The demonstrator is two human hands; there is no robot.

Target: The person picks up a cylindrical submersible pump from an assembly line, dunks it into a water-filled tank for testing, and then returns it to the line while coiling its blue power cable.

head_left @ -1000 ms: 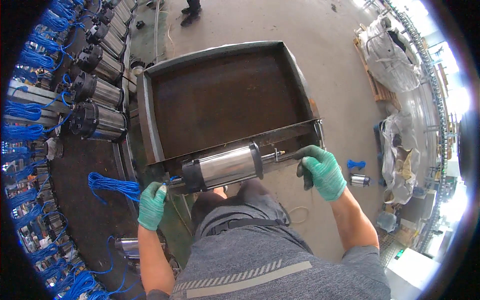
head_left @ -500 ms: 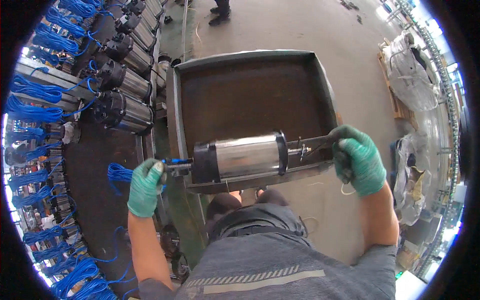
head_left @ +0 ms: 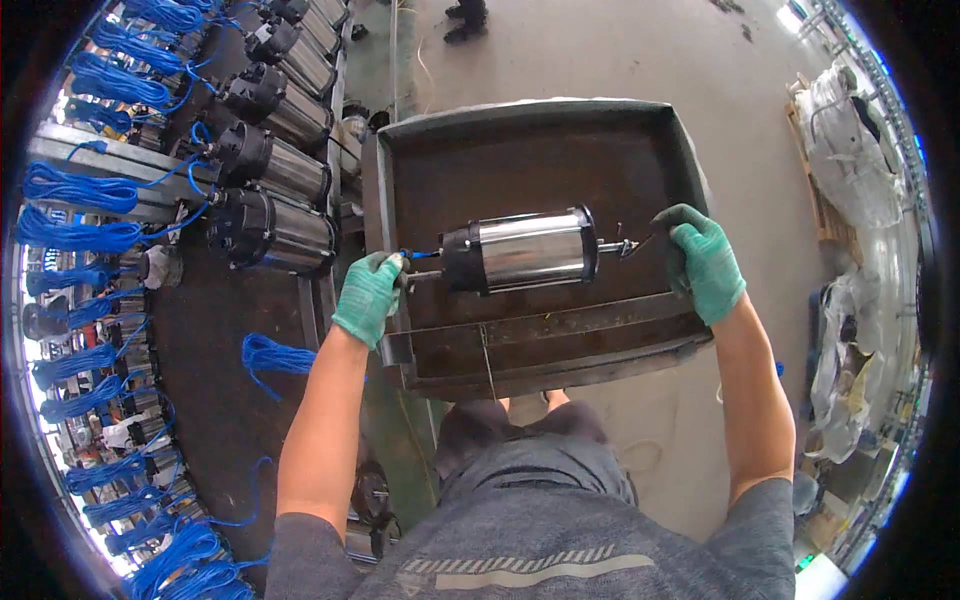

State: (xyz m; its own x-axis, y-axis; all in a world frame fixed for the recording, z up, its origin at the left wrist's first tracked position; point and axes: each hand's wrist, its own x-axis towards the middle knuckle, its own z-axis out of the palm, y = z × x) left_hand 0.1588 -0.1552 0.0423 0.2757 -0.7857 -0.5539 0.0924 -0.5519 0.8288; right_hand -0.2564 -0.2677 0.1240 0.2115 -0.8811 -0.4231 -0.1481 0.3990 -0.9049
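Observation:
A cylindrical motor (head_left: 530, 250) with a shiny metal body and black end caps lies sideways across the inside of a metal cart (head_left: 560, 385). Whether it rests on the cart's floor or hangs just above cannot be told. My left hand (head_left: 368, 298), in a green glove, is closed on a grey rod-like piece beside a blue cable at the motor's left end. A shaft (head_left: 620, 247) sticks out at the right end. My gloved right hand (head_left: 708, 262) is closed on a thin dark hook-like piece that reaches toward this shaft; its grip is partly hidden.
Several similar motors (head_left: 285, 235) stand in a row on the left bench, with coiled blue cables (head_left: 80, 187) beside them. One blue coil (head_left: 275, 355) lies nearer me. Wrapped goods on a pallet (head_left: 850, 150) stand at right. Another person's feet (head_left: 466, 20) show at the top.
The motor has moved away from my body, from over the cart's near edge to farther inside it. Both hands have gone with it, my left hand moving right and forward.

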